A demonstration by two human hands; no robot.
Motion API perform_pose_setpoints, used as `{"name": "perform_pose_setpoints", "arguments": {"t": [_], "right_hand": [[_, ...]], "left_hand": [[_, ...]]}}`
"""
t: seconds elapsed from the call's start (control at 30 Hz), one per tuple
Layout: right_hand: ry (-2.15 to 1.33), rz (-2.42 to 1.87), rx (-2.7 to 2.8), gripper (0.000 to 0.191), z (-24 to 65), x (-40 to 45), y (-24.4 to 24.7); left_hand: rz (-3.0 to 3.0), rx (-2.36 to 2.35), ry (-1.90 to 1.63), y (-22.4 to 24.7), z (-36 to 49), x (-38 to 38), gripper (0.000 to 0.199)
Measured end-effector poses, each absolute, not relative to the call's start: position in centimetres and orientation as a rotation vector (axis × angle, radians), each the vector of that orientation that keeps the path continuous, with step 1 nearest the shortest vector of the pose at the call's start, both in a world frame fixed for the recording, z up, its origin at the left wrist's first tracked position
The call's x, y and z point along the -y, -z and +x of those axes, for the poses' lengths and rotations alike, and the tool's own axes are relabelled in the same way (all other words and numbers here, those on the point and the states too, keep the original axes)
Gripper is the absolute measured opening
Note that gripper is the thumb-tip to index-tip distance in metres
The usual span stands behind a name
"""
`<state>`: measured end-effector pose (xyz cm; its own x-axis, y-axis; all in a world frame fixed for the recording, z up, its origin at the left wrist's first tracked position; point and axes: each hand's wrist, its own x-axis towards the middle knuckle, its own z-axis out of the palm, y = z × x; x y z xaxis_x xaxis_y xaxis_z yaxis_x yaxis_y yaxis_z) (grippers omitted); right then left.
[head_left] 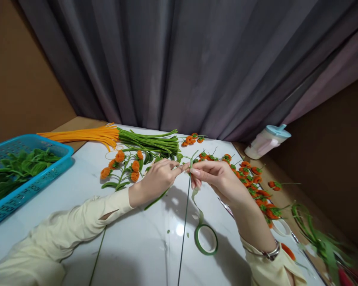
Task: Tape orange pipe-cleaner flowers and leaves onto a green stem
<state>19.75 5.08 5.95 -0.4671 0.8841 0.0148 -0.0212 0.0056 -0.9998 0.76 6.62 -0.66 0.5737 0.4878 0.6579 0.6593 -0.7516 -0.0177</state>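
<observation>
My left hand and my right hand meet above the white table. Both pinch a thin green stem whose long dark wire runs down toward the front edge. From my right fingers a strip of green tape hangs down to its roll, which lies on the table. Just beyond my left wrist is a green stalk with orange flowers and leaves. Small orange flowers with green tops are heaped to the right of my right hand.
A blue basket of green leaves stands at the left. Orange pipe cleaners and green ones lie at the back. At the right are a lidded cup, a white ring and green strips. A grey curtain hangs behind.
</observation>
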Motion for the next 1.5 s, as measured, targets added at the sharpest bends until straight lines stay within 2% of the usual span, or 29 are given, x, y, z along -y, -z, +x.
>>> {"name": "perform_pose_setpoints", "arguments": {"t": [0.17, 0.3, 0.5, 0.73, 1.13, 1.5], "right_hand": [[-1.546, -0.931, 1.533, 0.022, 19.8, -5.1, -6.0], [-1.538, -0.951, 1.545, 0.025, 19.9, -5.2, -5.9], [-1.554, -0.903, 1.515, 0.018, 20.2, -5.5, -5.8], [-1.589, -0.868, 1.52, 0.024, 20.0, -5.6, -5.7], [-1.571, -0.905, 1.494, 0.017, 20.1, -5.6, -5.4], [-1.592, -0.915, 1.465, 0.019, 19.9, -5.5, -5.6]], "left_hand": [[-2.534, 0.908, 0.931, 0.5, 0.8, -6.3, 0.04], [-2.546, 0.897, 0.919, 0.6, 0.6, -6.4, 0.038], [-2.546, 0.862, 0.892, -0.1, 0.4, -6.3, 0.035], [-2.569, 0.875, 0.847, -0.6, 0.4, -6.1, 0.038], [-2.798, 1.2, 1.316, -0.7, 0.9, -6.3, 0.028], [-2.684, 1.104, 1.078, -0.5, 0.5, -6.2, 0.032]]}}
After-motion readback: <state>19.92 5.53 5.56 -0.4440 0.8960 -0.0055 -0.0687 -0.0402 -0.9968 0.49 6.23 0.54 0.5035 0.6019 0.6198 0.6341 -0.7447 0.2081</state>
